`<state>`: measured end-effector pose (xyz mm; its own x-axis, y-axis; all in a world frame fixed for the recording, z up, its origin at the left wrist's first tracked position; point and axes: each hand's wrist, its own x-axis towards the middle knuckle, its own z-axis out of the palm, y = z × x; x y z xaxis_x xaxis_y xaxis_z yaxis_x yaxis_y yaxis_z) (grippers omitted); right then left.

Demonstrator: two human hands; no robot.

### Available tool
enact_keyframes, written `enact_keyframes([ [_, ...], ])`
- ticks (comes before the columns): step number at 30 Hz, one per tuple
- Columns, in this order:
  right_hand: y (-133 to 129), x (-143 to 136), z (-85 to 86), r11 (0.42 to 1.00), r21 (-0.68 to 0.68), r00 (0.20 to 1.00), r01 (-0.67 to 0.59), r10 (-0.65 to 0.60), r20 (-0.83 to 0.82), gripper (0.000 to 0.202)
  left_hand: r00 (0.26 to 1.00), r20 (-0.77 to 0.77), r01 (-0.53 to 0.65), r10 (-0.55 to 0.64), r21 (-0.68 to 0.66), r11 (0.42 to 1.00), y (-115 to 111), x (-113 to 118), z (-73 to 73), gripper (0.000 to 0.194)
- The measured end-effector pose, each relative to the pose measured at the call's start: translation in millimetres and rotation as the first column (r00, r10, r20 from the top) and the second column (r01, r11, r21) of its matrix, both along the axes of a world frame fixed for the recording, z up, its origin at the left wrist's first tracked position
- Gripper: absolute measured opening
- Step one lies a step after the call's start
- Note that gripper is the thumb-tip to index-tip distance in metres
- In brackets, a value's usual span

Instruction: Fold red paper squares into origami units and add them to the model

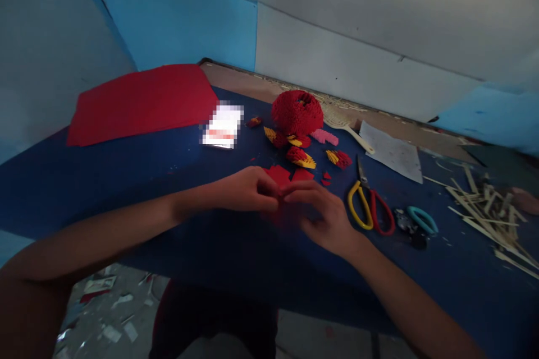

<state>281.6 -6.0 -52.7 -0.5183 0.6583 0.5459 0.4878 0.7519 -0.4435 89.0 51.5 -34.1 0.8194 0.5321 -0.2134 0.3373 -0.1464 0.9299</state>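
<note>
My left hand (248,188) pinches a small piece of red paper (275,212) between thumb and fingers over the table's front part. The fingertips of my right hand (328,216) meet it from the other side, its fingers bent; this hand is slightly blurred. The paper is mostly hidden by the fingers. Just beyond lie loose red paper pieces (278,175) and tiny red triangles (326,179). Behind them are red-and-yellow pieces built of folded paper (301,157), a pink one (325,136), and a round red folded-paper body (297,115) with a hollow top.
Large red sheets (143,104) lie back left, beside a bright pixelated rectangle (223,126). To the right are scissors (366,202) with yellow and red handles, a teal ring (422,220), a white sheet (391,148), a pale-handled object (357,138) and pale strips (484,213). Scraps litter the floor.
</note>
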Motion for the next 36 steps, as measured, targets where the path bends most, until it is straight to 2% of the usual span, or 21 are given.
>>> enact_keyframes([
  [4,6,6,2.3,0.98,0.191,0.993,0.059,-0.077,0.088,0.024,0.963,0.121,-0.235,0.241,-0.066,0.97,2,2,-2.5,0.015],
  [8,7,7,4.1,0.953,0.279,0.986,0.12,-0.147,0.078,0.019,0.938,0.142,-0.306,0.317,-0.095,0.947,2,3,-2.3,0.012],
  [10,6,5,4.8,0.961,0.218,0.984,0.173,-0.177,0.001,0.015,0.934,0.17,-0.309,0.313,-0.049,0.95,1,3,-2.8,0.012],
  [13,4,0,3.9,0.975,-0.012,0.966,0.223,-0.222,-0.132,0.008,0.94,0.187,-0.296,0.284,0.039,0.954,-3,3,-4.1,0.015],
  [16,3,-4,0.5,0.937,-0.203,0.927,0.285,-0.323,-0.19,0.003,0.956,0.164,-0.268,0.245,0.138,0.953,-8,4,-4.8,0.02],
  [19,1,-7,-3.0,0.902,-0.281,0.895,0.329,-0.392,-0.212,0.002,0.962,0.144,-0.262,0.234,0.23,0.937,-11,4,-5.6,0.024],
  [23,0,-9,-5.0,0.885,-0.341,0.876,0.316,-0.41,-0.254,0.002,0.953,0.132,-0.299,0.271,0.298,0.907,-13,5,-7.2,0.021],
  [26,1,-13,-5.4,0.865,-0.426,0.85,0.265,-0.418,-0.321,0.003,0.935,0.151,-0.353,0.322,0.275,0.894,-13,7,-9.3,0.018],
  [31,4,-16,-5.1,0.84,-0.511,0.749,0.181,-0.455,-0.482,0.015,0.898,0.186,-0.426,0.398,0.146,0.893,-14,11,-11.5,0.014],
  [36,3,-13,-1.9,0.83,-0.527,0.773,0.183,-0.452,-0.445,0.013,0.902,0.214,-0.384,0.375,0.004,0.923,-12,11,-10.4,0.011],
])
